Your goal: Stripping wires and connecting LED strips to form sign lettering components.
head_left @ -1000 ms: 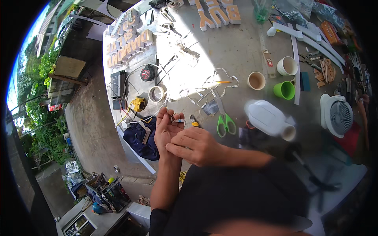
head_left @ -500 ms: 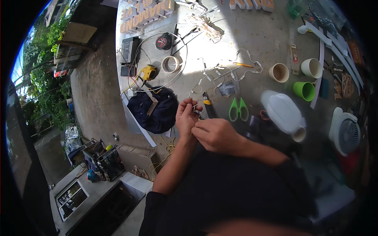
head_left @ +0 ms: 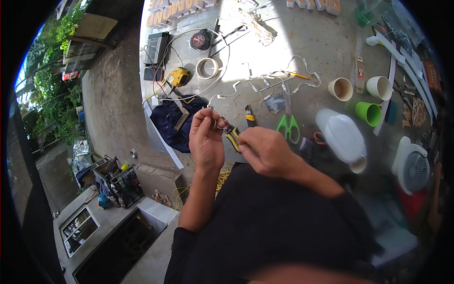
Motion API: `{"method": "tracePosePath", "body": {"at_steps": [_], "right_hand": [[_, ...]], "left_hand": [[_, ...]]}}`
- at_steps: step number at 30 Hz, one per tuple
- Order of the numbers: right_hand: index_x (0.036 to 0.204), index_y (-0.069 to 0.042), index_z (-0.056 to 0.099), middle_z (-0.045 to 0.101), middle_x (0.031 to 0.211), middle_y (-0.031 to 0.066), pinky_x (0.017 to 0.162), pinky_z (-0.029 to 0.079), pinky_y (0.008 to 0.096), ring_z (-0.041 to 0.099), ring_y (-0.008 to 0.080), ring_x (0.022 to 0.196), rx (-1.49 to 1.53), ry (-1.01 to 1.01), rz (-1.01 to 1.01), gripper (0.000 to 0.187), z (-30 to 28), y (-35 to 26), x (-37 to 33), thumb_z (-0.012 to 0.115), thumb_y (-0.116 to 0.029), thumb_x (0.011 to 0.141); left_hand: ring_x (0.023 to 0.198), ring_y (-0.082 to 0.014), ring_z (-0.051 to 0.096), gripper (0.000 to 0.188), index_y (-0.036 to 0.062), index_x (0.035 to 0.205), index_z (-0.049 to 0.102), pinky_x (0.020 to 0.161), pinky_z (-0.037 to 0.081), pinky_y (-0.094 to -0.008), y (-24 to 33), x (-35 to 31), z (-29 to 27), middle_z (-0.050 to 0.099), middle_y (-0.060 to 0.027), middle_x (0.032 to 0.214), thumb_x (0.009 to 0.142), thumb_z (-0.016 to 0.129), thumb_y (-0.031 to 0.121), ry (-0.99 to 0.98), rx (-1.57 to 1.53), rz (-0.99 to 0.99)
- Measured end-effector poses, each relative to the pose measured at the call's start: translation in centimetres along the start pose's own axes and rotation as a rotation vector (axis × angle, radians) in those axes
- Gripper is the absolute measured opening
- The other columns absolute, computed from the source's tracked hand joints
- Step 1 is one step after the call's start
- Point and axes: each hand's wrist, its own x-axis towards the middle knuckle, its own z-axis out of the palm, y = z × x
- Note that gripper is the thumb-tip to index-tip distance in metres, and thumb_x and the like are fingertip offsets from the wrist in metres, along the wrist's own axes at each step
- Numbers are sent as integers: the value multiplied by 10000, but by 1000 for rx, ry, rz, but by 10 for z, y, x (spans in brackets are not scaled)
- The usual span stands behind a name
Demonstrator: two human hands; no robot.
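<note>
My left hand (head_left: 206,144) is closed in a pinch on the end of a string of small white light modules (head_left: 221,96), joined by thin wire. The string runs from these fingertips across the table to the right. My right hand (head_left: 268,150) is held a little apart, thumb and forefinger pressed together; anything between them is too small to make out. Between the hands appear yellow-and-black pliers (head_left: 231,136), close to the right fingertips; whether they touch cannot be seen. Just beyond lie a yellow-and-black utility knife (head_left: 249,116) and green-handled scissors (head_left: 288,128).
A dark blue cloth item (head_left: 171,131), a yellow tool (head_left: 179,76), a tape roll (head_left: 206,68) and a tape measure (head_left: 200,39) lie left. Rightward are a white container (head_left: 341,135), several cups (head_left: 367,112) and a fan (head_left: 410,165). A pencil (head_left: 299,75) lies beyond.
My hands have moved apart: the left has shifted left and the right slightly right. More of the pliers shows between them. The near end of the light string has moved left with my left hand.
</note>
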Motion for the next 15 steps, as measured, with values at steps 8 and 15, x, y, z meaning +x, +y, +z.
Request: {"method": "tracePosePath", "body": {"at_steps": [8, 15], "right_hand": [[816, -29, 546, 591, 720, 126, 595, 464, 391, 600, 309, 659, -214, 198, 258, 41, -28, 46, 6, 571, -52, 793], [797, -27, 547, 610, 676, 124, 589, 475, 399, 611, 315, 611, -406, 372, 457, 45, -41, 102, 20, 584, -51, 789]], "left_hand": [[746, -152, 470, 126, 67, 983, 543, 881, 354, -365, 200, -61, 6, 467, -32, 835, 898, 465, 16, -335, -41, 548], [685, -160, 459, 125, 58, 825, 521, 833, 352, -341, 311, -119, 9, 458, -38, 768, 808, 498, -63, -272, 31, 914]]}}
